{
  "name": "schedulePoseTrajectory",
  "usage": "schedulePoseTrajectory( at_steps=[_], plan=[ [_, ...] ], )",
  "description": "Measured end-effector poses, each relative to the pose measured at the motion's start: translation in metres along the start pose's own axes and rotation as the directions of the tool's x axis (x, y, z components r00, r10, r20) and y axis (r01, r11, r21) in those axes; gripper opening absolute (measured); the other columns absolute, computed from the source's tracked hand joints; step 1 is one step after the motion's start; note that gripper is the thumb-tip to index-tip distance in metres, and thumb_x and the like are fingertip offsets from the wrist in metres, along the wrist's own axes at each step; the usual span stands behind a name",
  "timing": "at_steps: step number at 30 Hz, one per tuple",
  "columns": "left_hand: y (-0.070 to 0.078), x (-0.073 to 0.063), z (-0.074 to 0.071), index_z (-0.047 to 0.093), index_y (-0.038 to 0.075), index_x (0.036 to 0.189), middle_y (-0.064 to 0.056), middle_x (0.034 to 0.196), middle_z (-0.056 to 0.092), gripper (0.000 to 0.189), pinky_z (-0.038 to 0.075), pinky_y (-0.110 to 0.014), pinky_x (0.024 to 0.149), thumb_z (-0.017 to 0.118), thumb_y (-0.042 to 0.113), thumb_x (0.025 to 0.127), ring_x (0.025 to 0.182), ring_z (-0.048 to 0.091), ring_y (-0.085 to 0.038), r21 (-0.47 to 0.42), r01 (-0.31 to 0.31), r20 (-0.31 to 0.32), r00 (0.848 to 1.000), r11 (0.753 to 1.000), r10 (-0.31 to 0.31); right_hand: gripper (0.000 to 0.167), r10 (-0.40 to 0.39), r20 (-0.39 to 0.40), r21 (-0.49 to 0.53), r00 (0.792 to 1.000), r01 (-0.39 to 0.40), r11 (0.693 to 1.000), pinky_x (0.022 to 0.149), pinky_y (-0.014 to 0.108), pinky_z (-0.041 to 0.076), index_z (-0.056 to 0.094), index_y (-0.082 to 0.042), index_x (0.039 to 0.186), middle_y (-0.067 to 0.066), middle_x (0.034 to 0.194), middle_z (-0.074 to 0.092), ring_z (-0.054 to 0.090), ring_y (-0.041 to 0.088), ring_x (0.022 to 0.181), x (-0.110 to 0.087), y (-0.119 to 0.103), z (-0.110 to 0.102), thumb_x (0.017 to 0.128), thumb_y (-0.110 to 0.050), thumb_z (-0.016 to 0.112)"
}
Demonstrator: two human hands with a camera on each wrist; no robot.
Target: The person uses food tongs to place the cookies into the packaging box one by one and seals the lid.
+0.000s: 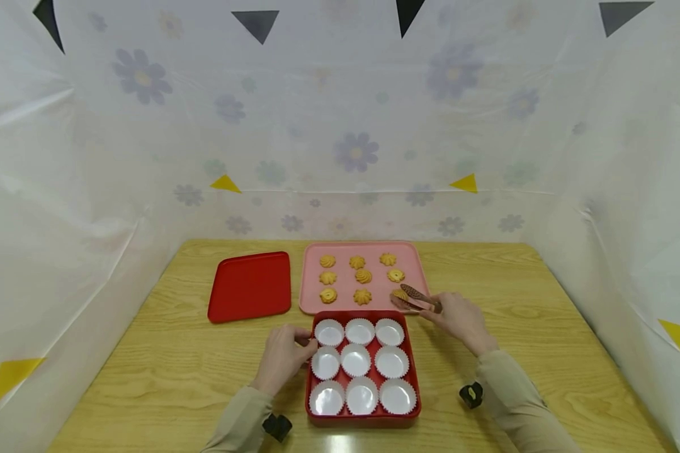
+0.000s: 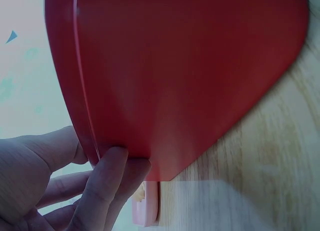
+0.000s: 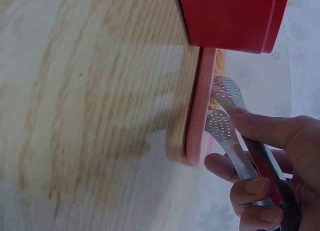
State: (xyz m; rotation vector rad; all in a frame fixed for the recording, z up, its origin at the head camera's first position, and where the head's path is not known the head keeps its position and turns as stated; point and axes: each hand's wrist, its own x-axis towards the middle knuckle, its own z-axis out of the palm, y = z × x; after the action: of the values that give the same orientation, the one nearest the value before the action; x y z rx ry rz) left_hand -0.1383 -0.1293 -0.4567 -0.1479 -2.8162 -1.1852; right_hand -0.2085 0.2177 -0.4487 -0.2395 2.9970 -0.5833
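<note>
My left hand (image 1: 286, 352) grips the left wall of a red square box (image 1: 362, 423), fingers on its outer side and thumb at the rim in the left wrist view. Inside the box sit white fluted paper cups (image 1: 356, 360) in rows. My right hand (image 1: 459, 319) holds metal tongs (image 3: 227, 91) with perforated ends. The tongs' ends are spread on either side of a piped butter cookie (image 1: 399, 294) at the front right of the pink tray (image 1: 311, 306). Whether they touch the cookie, I cannot tell.
Several more golden cookies (image 1: 363, 276) lie in rows on the pink tray, behind the box. A flat red lid or tray (image 1: 250, 287) lies at the left on the wooden table (image 1: 164, 358). White flowered sheeting (image 1: 317, 126) encloses the back and sides.
</note>
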Motion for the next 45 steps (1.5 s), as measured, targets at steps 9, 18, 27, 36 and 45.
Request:
schedulePoseTrajectory(
  at_steps=[9,18,27,36,45],
  plan=[
    [-0.001,0.000,0.001,0.080,0.004,0.086,-0.004,0.077,0.076,0.011,0.044,-0.022,0.065,0.074,0.009,0.080,0.068,0.054,-0.008,-0.001,-0.006,-0.007,1.000,1.000,0.006,0.042,-0.016,-0.023,0.001,1.000,0.016,1.000,0.049,0.029,0.038,0.072,-0.003,0.120,0.009,0.086,0.073,0.051,0.015,0.058,-0.002,0.000,-0.001,0.093,-0.035,0.069],
    [-0.001,0.000,0.001,0.080,0.003,0.088,-0.004,0.078,0.076,0.012,0.045,-0.023,0.066,0.074,0.009,0.079,0.070,0.057,-0.009,0.001,-0.025,-0.010,1.000,1.000,0.025,0.038,-0.082,-0.087,0.016,0.993,0.084,0.996,0.049,0.029,0.032,0.074,-0.004,0.117,0.005,0.082,0.072,0.045,0.014,0.056,-0.002,-0.008,-0.008,0.092,-0.033,0.070],
    [-0.001,0.002,0.001,0.080,0.006,0.083,-0.002,0.076,0.075,0.008,0.043,-0.021,0.064,0.074,0.010,0.079,0.067,0.054,-0.008,-0.003,-0.010,-0.010,1.000,1.000,0.010,0.023,-0.245,-0.082,0.174,0.966,0.256,0.951,0.049,0.023,0.034,0.075,-0.012,0.101,-0.002,0.074,0.062,0.040,0.009,0.055,-0.006,-0.033,-0.014,0.090,-0.032,0.073],
    [-0.001,0.002,0.000,0.080,0.006,0.083,-0.002,0.075,0.075,0.008,0.044,-0.021,0.064,0.073,0.009,0.079,0.067,0.055,-0.008,-0.009,-0.011,-0.004,1.000,1.000,0.011,0.013,-0.467,-0.065,0.128,0.882,0.472,0.872,0.055,0.019,0.038,0.072,-0.020,0.091,-0.011,0.074,0.064,0.044,0.000,0.061,-0.008,-0.050,-0.009,0.090,-0.033,0.073],
    [-0.001,0.001,0.000,0.080,0.008,0.081,-0.002,0.075,0.075,0.007,0.043,-0.021,0.063,0.073,0.009,0.078,0.065,0.053,-0.006,-0.006,-0.009,-0.004,1.000,1.000,0.009,0.035,-0.553,-0.004,-0.009,0.833,0.553,0.833,0.075,0.030,0.054,0.075,-0.014,0.117,0.000,0.105,0.078,0.069,0.011,0.087,-0.008,-0.066,-0.002,0.091,-0.037,0.072]
  ],
)
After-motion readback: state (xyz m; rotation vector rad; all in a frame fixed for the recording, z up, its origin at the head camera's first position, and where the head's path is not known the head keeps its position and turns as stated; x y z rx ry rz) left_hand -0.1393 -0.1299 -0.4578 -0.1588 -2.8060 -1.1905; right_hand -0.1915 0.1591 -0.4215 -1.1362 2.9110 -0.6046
